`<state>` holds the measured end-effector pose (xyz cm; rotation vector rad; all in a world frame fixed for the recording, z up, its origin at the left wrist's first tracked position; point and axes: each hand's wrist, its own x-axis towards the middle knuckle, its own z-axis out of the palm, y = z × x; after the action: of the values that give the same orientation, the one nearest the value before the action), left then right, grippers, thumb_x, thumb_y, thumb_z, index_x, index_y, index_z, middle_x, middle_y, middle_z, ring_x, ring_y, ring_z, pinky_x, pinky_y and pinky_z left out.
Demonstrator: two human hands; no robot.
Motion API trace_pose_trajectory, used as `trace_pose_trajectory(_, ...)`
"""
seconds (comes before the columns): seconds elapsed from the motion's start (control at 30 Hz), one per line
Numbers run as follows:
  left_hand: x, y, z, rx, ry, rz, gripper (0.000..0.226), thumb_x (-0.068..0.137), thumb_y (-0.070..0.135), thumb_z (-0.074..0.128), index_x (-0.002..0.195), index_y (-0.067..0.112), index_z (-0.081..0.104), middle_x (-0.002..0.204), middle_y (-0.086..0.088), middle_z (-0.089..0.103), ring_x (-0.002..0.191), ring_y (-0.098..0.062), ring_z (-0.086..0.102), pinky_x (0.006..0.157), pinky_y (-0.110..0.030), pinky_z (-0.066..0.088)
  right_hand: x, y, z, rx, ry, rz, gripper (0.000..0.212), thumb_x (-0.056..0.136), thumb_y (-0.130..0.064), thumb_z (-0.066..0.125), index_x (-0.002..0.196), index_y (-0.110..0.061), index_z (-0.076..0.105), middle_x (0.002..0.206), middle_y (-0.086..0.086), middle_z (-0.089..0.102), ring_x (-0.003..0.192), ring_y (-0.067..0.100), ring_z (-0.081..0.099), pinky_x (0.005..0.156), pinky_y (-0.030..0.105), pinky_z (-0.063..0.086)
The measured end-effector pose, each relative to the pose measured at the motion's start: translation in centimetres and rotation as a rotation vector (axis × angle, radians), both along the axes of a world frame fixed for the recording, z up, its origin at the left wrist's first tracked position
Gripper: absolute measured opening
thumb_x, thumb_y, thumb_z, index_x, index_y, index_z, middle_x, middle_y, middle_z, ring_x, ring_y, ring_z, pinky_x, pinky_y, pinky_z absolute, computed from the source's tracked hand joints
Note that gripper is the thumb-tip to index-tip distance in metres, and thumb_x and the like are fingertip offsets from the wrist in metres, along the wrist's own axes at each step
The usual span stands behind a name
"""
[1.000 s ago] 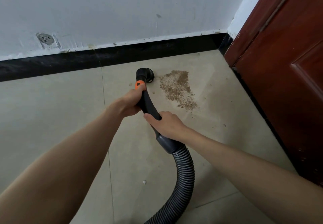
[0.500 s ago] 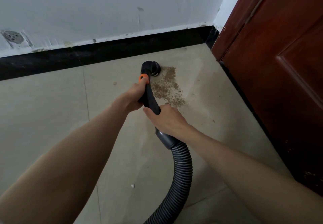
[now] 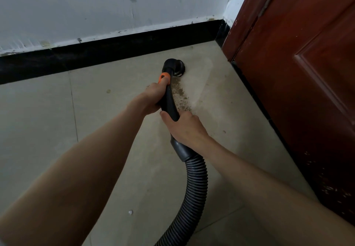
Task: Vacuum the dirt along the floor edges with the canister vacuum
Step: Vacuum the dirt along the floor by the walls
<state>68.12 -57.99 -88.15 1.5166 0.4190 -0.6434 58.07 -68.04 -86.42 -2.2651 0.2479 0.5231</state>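
Both hands, left hand and right hand, grip the vacuum handle, sucking up dirt; next, pull the nozzle back over the rest.

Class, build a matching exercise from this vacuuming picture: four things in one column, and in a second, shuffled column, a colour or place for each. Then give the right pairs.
Things:
1. skirting board
2. door
3. ribbed hose
4. dirt patch

Colour or place:
A. reddish-brown wood, at the right edge
B. brown specks on the floor tile, just right of the black handle
C. black strip where the white wall meets the floor
D. dark grey, curving down from below the right hand

Pairs: 1-C, 2-A, 3-D, 4-B
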Motion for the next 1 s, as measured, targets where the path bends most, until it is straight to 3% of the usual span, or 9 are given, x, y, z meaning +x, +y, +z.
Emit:
trace_pose_trajectory(0.13, 0.1, -0.7, 0.1, 0.014, -0.021, -0.015, 0.042, 0.096, 0.048, 0.042, 0.095, 0.006, 0.049, 0.08, -0.004, 0.046, 0.068, -0.016, 0.047, 0.059, -0.025, 0.043, 0.0, -0.5, -0.1, 0.027, 0.001, -0.025, 0.046, 0.09, -0.061, 0.047, 0.071, -0.019, 0.05, 0.066, 0.001, 0.056, 0.059, 0.021, 0.06, 0.058, 0.033, 0.052)
trace_pose_trajectory(0.47, 0.1, 4.7, 0.4, 0.085, -0.015, 0.182, 0.046, 0.096, 0.044, 0.042, 0.115, 0.002, 0.044, 0.085, -0.007, 0.049, 0.071, -0.019, 0.051, 0.061, -0.028, 0.046, 1.6, 3.5, 0.4, 0.065, 0.006, 0.158, 0.052, 0.091, -0.059, 0.049, 0.063, -0.015, 0.047, 0.055, 0.001, 0.049, 0.047, 0.019, 0.05, 0.048, 0.026, 0.039)
trace_pose_trajectory(0.67, -3.8, 8.7, 0.1, 0.064, 0.057, 0.341, 0.035, 0.097, 0.042, 0.042, 0.088, 0.009, 0.048, 0.083, -0.007, 0.049, 0.073, -0.019, 0.051, 0.061, -0.028, 0.045, -0.7, 5.7, 0.5, 0.019, 0.026, 0.347, 0.054, 0.09, -0.062, 0.047, 0.067, -0.014, 0.048, 0.056, 0.002, 0.053, 0.048, 0.02, 0.052, 0.047, 0.027, 0.037)
trace_pose_trajectory(1.0, -8.4, 7.3, 0.5, 0.008, 0.087, 0.309, 0.026, 0.095, 0.035, 0.038, 0.084, 0.012, 0.039, 0.074, -0.004, 0.036, 0.066, -0.017, 0.04, 0.055, -0.029, 0.041, -4.6, 3.8, 1.9, -0.037, 0.071, 0.398, 0.052, 0.09, -0.062, 0.046, 0.073, -0.013, 0.052, 0.063, 0.004, 0.061, 0.064, 0.028, 0.066, 0.057, 0.036, 0.05)
